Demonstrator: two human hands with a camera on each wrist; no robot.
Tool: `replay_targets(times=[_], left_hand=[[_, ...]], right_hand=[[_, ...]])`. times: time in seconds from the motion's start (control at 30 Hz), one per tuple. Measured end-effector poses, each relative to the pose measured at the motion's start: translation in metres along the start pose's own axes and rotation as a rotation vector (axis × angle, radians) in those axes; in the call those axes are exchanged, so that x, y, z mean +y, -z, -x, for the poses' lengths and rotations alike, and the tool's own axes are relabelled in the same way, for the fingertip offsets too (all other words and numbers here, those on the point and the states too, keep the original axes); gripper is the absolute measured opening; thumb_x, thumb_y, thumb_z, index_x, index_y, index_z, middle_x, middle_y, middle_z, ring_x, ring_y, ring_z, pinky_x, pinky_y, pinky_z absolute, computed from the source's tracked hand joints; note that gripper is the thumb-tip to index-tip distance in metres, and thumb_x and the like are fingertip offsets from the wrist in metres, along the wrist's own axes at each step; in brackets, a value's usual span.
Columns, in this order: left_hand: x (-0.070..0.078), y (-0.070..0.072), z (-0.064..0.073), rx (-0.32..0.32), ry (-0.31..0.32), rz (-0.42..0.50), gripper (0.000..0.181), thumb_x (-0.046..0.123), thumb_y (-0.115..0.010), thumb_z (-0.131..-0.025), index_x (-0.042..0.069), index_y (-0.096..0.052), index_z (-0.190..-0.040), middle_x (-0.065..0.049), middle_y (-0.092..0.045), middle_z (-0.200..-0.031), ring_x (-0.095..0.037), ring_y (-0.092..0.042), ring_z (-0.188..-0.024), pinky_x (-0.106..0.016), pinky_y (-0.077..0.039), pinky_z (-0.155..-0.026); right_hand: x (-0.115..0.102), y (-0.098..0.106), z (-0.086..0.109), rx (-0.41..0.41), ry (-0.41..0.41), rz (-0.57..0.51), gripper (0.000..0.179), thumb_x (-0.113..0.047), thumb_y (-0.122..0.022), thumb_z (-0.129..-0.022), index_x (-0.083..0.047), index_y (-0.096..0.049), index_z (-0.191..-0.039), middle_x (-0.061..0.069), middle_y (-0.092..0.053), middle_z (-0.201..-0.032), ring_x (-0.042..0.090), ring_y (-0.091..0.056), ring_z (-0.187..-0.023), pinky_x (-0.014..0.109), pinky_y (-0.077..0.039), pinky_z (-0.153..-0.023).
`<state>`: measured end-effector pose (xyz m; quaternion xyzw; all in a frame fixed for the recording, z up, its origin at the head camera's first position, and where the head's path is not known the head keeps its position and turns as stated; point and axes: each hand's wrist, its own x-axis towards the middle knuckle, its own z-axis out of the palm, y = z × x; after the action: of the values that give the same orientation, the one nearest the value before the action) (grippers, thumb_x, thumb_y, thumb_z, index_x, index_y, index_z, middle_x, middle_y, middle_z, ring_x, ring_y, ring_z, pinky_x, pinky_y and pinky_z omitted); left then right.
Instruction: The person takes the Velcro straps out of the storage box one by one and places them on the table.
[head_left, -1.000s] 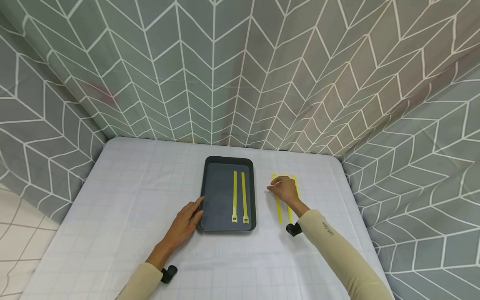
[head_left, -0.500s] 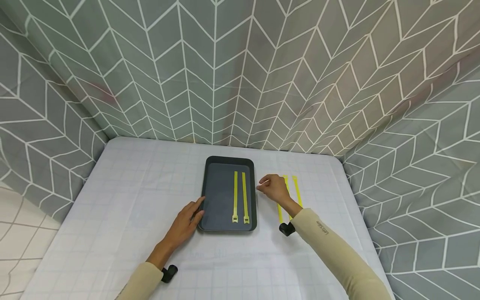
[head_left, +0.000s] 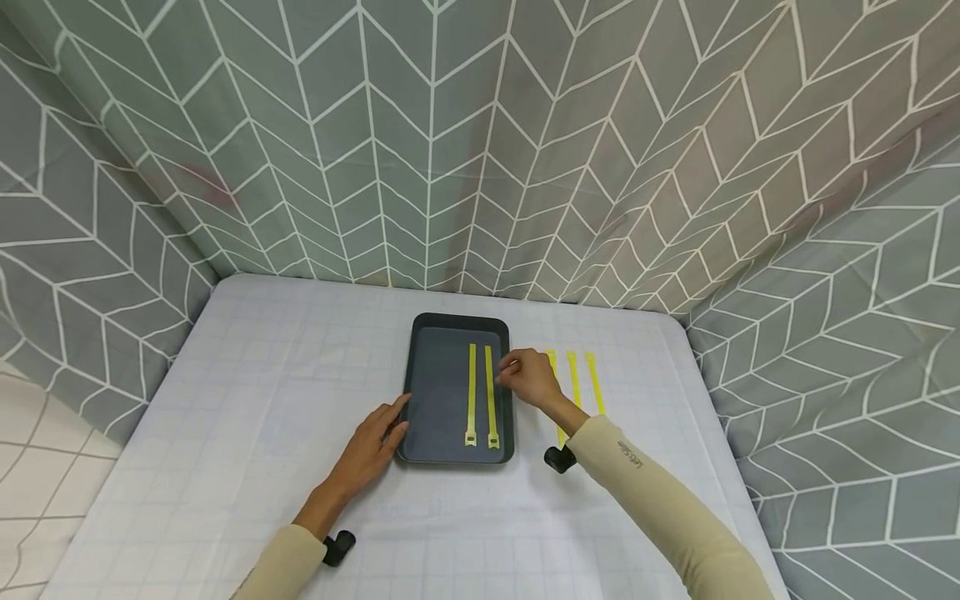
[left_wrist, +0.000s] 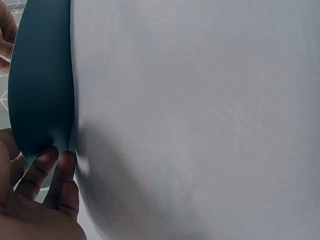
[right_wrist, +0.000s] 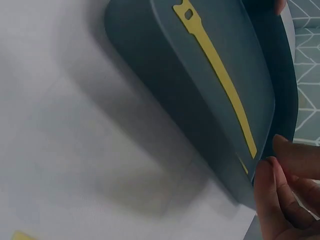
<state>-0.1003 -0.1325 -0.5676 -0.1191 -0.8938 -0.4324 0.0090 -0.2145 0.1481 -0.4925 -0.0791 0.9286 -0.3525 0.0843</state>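
Observation:
A dark grey tray (head_left: 438, 392) lies on the table with two yellow cable straps (head_left: 471, 400) (head_left: 491, 400) side by side in its right half, slotted heads toward the person. At its left edge my left hand (head_left: 369, 446) holds the rim; in the left wrist view, fingers (left_wrist: 62, 167) lie against the outer wall while others reach over the rim. My right hand (head_left: 531, 379) hovers over the right rim, fingertips close to the nearer strap's plain end. In the right wrist view its fingers (right_wrist: 267, 187) are loosely bent, with nothing visible between them.
Three more yellow straps (head_left: 596, 387) lie on the white-covered table (head_left: 300, 367) to the right of the tray, partly hidden by the right hand and forearm. A patterned grey curtain (head_left: 427, 167) stands behind and at both sides.
My right hand has moved left from above the loose straps on the table to the tray's right rim, uncovering those straps' ends. The left hand and tray stay in place.

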Motion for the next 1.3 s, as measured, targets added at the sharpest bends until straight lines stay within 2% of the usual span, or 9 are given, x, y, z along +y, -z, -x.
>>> replay_targets(times=[0.2,0.37,0.73,1.0,1.13,1.3], left_hand=[[0.0,0.001,-0.001,0.0,0.001,0.02,0.05,0.015,-0.057,-0.103,0.004,-0.045,-0.15,0.002,-0.059,-0.101,-0.01,-0.049,-0.086,-0.033,-0.043,-0.079],[0.001,0.001,-0.001,-0.002,0.011,0.021,0.05,0.015,-0.057,-0.103,0.005,-0.045,-0.151,0.002,-0.059,-0.103,-0.01,-0.049,-0.088,-0.034,-0.043,-0.081],[0.0,0.0,0.001,0.017,0.001,0.004,0.049,0.016,-0.058,-0.103,0.006,-0.046,-0.15,0.002,-0.06,-0.103,-0.009,-0.05,-0.089,-0.035,-0.044,-0.082],[0.0,0.001,0.001,0.027,-0.009,0.003,0.049,0.016,-0.058,-0.103,0.006,-0.047,-0.149,0.003,-0.058,-0.1,-0.008,-0.048,-0.086,-0.033,-0.043,-0.08],[0.0,0.001,0.001,0.024,-0.006,0.007,0.049,0.016,-0.057,-0.103,0.006,-0.047,-0.15,0.004,-0.057,-0.099,-0.008,-0.048,-0.085,-0.032,-0.042,-0.079],[0.001,0.001,0.001,0.021,-0.002,0.013,0.049,0.016,-0.057,-0.104,0.006,-0.046,-0.15,0.004,-0.056,-0.097,-0.008,-0.047,-0.085,-0.032,-0.042,-0.079]], right_hand=[[-0.006,-0.008,-0.004,-0.02,0.035,0.005,0.021,0.0,-0.083,-0.078,0.001,-0.076,-0.098,0.011,-0.075,-0.085,0.021,-0.072,-0.077,0.03,-0.057,-0.066],[-0.011,-0.013,-0.006,-0.102,0.049,0.008,0.023,0.0,-0.082,-0.08,0.001,-0.075,-0.101,0.013,-0.075,-0.091,0.022,-0.071,-0.083,0.031,-0.057,-0.072],[-0.008,-0.023,-0.02,-0.342,0.307,0.174,0.017,-0.004,-0.081,-0.082,-0.006,-0.076,-0.098,0.006,-0.074,-0.099,0.02,-0.069,-0.092,0.03,-0.055,-0.081],[-0.008,-0.024,-0.03,-0.509,0.516,0.284,0.017,-0.008,-0.082,-0.083,-0.008,-0.074,-0.099,0.003,-0.068,-0.105,0.017,-0.065,-0.098,0.03,-0.052,-0.088],[-0.007,-0.025,-0.032,-0.56,0.581,0.362,0.019,-0.011,-0.082,-0.083,-0.01,-0.074,-0.1,0.0,-0.067,-0.105,0.014,-0.063,-0.1,0.03,-0.05,-0.093],[-0.006,-0.028,-0.035,-0.591,0.622,0.436,0.018,-0.012,-0.081,-0.085,-0.014,-0.074,-0.102,-0.001,-0.066,-0.108,0.014,-0.061,-0.105,0.03,-0.049,-0.097]])
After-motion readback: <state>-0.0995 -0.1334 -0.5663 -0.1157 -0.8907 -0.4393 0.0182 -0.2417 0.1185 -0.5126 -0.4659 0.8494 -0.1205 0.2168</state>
